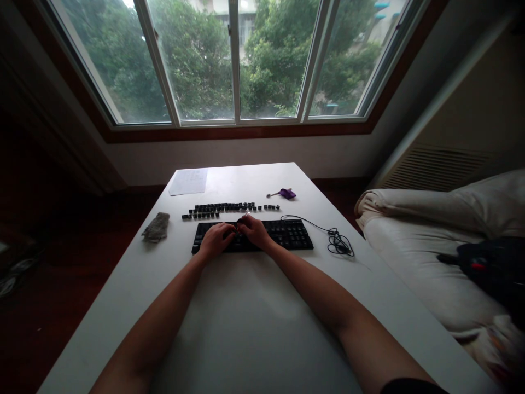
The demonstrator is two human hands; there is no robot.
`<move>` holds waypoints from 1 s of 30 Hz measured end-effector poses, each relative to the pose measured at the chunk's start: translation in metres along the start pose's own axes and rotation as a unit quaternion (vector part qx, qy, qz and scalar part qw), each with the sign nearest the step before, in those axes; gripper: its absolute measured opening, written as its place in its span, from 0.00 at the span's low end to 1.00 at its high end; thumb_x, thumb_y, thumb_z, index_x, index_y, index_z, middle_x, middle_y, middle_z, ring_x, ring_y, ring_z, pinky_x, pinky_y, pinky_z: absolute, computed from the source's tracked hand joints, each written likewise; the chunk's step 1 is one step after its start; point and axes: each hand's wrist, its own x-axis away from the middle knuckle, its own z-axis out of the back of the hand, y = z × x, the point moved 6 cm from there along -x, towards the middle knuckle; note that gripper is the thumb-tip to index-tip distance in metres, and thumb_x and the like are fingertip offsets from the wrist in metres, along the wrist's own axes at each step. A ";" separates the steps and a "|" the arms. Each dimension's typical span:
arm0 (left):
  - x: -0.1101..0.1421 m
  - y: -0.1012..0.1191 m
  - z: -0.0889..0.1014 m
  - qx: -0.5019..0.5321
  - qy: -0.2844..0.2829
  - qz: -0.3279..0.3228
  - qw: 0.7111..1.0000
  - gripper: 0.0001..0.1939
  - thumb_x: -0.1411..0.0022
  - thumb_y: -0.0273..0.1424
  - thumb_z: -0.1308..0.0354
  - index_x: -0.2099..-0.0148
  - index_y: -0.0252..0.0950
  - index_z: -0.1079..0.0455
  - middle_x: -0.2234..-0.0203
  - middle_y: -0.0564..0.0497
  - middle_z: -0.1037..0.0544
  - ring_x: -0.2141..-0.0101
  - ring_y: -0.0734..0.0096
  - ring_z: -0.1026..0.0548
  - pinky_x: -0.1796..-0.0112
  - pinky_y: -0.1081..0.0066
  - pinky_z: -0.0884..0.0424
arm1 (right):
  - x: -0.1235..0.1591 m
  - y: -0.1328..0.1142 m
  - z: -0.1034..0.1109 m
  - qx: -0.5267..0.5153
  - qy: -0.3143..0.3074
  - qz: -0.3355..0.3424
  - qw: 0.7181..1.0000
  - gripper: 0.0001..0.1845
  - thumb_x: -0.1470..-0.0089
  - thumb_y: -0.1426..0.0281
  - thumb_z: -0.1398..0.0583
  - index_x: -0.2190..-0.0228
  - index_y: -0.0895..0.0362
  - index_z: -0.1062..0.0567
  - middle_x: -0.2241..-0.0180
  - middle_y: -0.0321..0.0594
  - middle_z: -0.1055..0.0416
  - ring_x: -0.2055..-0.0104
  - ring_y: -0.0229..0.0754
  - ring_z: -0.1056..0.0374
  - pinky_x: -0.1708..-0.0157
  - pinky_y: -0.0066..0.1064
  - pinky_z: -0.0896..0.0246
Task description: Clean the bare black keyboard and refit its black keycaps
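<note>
As the left hand [216, 238] and right hand [255, 232] nearly met over the keyboard [289, 235] on the white surface [246, 312], what their curled fingers held was unclear. Beyond rose a window [197, 71]; rightward stood a pale sofa [404, 241].

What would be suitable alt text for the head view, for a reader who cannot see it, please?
A person's left hand and right hand are close together at a black keyboard on a white table. Rows of loose black keycaps lie beyond it, with a grey cloth to the left and a partly coiled cable to the right.
</note>
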 end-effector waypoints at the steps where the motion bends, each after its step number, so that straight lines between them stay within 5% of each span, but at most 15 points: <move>1: 0.000 0.000 0.000 0.000 0.000 -0.001 1.000 0.10 0.35 0.35 0.45 0.54 0.42 0.26 0.58 0.49 0.22 0.57 0.62 0.25 0.56 0.64 0.31 | 0.000 -0.001 0.000 0.002 0.000 0.000 1.000 0.10 0.46 0.62 0.40 0.65 0.54 0.29 0.75 0.34 0.26 0.73 0.40 0.30 0.68 0.30 0.35; 30: 0.000 -0.001 -0.002 -0.004 0.001 -0.002 1.000 0.10 0.35 0.35 0.46 0.55 0.42 0.26 0.58 0.48 0.22 0.58 0.62 0.25 0.56 0.64 0.31 | 0.001 -0.008 -0.001 0.055 -0.020 0.025 0.998 0.11 0.45 0.61 0.41 0.64 0.55 0.26 0.75 0.34 0.27 0.74 0.38 0.34 0.69 0.29 0.39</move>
